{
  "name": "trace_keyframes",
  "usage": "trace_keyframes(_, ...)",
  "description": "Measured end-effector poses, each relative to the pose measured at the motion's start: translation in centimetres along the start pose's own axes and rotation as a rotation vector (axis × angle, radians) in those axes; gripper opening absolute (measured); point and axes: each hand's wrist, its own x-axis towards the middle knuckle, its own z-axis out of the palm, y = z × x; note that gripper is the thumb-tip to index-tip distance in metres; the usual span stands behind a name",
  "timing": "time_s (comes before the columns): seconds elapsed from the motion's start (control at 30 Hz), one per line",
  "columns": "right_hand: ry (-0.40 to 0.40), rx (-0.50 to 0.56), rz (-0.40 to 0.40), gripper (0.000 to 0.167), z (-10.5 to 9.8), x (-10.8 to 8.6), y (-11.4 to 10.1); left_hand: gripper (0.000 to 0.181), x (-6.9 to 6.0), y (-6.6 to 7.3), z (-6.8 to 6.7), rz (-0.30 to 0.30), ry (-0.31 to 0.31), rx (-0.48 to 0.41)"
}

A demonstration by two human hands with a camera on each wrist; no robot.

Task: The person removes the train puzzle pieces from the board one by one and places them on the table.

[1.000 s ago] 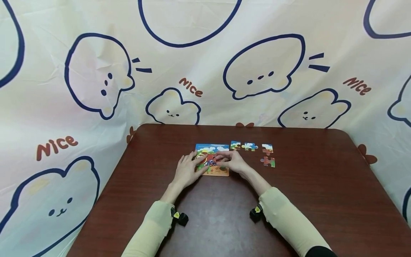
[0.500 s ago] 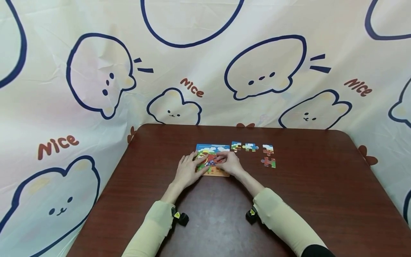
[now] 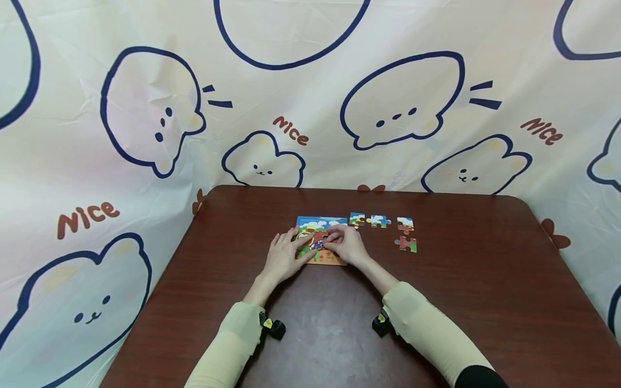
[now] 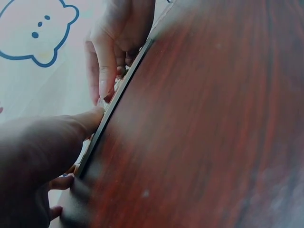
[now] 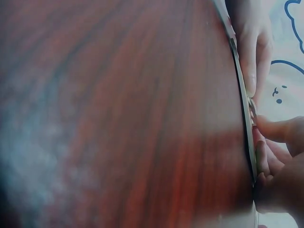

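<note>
A colourful jigsaw puzzle board (image 3: 320,221) lies flat on the table in the head view, partly covered by both hands. My left hand (image 3: 282,257) rests on its left side with spread fingers, the thumb reaching over the lower middle. My right hand (image 3: 350,247) is over the board's right side, thumb and fingers pinching a small puzzle piece mostly hidden by the fingers. In the left wrist view the board (image 4: 114,107) shows edge-on, with the right hand's thumb (image 4: 105,66) pointing down at it. The right wrist view shows the board's thin edge (image 5: 244,102) and the left hand (image 5: 251,52) beyond.
Loose puzzle pieces lie right of the board: a sky piece (image 3: 357,218), a cloud piece (image 3: 378,221), another with cloud and red (image 3: 405,223), and a red-green one (image 3: 406,243). The brown table (image 3: 466,291) reaches a printed cloth backdrop (image 3: 320,102).
My right hand has shifted slightly left over the board, its fingers drawing closer together and more curled. The left hand stays in place; the loose pieces have not moved.
</note>
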Motion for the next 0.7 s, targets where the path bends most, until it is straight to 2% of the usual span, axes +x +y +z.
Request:
trace_keyframes(0.4,0.007,-0.024,-0.039,0.028,0.0,0.14,0.34,0.062,-0.19,-0.01,-0.12,0.003,-0.004,0.008)
trace_keyframes(0.7,-0.007,-0.053,-0.071,0.033,-0.29,0.31,0.33,0.063,-0.21,0.04,-0.35,-0.001,-0.013,0.009)
